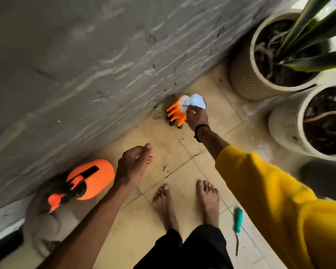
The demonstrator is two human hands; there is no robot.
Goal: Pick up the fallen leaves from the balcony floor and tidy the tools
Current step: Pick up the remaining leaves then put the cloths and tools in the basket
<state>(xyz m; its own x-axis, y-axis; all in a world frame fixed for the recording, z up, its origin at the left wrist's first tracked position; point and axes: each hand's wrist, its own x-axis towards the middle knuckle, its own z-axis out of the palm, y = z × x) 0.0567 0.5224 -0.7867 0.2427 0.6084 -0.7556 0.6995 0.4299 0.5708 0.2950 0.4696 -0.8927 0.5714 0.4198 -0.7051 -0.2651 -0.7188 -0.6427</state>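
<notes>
The right hand (197, 116) pinches the white cuffs of the soft, light gloves (179, 111) at the floor's wall edge; the left hand (134, 166) hangs loosely curled, apparently empty.

I see my right hand (197, 116) pinching the white cuff of the orange gloves (179, 110) at the wall base. My left hand (133, 165) hangs loosely curled, possibly holding small debris. The orange sprayer (89, 180) and a green-handled tool (237, 220) rest on the floor (182, 171).
</notes>
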